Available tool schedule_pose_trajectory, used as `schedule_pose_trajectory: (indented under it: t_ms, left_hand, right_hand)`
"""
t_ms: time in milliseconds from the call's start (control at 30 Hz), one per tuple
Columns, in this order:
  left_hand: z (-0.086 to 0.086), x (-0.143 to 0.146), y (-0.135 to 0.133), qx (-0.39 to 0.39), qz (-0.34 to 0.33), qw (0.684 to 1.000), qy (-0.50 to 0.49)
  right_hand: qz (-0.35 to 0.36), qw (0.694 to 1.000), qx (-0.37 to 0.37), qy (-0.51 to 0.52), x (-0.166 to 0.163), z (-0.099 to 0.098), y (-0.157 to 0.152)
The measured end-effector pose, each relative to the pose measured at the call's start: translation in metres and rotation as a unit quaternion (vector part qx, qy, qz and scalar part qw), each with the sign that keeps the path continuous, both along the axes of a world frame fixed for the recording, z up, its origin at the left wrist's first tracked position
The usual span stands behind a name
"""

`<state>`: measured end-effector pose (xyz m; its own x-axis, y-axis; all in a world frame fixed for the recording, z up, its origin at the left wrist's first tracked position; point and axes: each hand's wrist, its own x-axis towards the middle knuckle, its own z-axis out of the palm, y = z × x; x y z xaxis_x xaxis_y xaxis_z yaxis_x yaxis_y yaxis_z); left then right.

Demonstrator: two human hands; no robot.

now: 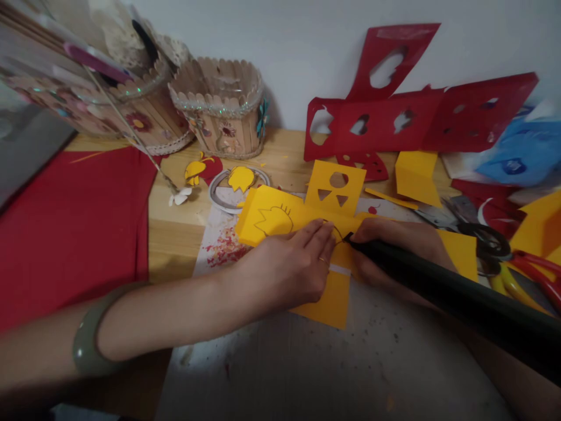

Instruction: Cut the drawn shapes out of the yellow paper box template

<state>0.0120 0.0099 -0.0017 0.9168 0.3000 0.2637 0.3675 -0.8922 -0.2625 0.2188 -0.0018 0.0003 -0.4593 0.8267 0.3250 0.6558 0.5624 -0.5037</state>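
Note:
A yellow card cut-out (274, 219), shaped like an unfolded box, lies in front of me. A spiky rounded outline with short lash-like strokes is drawn on its left part. Its upper flap (322, 186) has a round hole and two triangular holes. My left hand (302, 257) lies on the card with the fingers stretched out, pressing it down. Gripped in my right hand (394, 240) is a long dark pen-like tool (438, 286). Its tip touches or nearly touches a curved dark line on the card. I cannot make out the tool's exact kind.
A red cut-out card (377, 126) stands against the wall. Popsicle-stick baskets (225, 117) are at the back left, red sheets (74, 228) at left. A grey tape ring (214, 193) lies near yellow scraps. Scissors (486, 240) and red-and-yellow-handled tools (511, 280) are at right.

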Motion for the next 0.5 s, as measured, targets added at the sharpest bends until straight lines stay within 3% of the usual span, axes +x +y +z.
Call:
schedule_pose_trajectory:
  t_ms: [500]
  left_hand:
    - [-0.0012,0.0002,0.0005,-0.007,-0.002,1.000,-0.015]
  right_hand:
    - [0.014,1.000,-0.027,-0.008,0.0049,0.0008,0.0004]
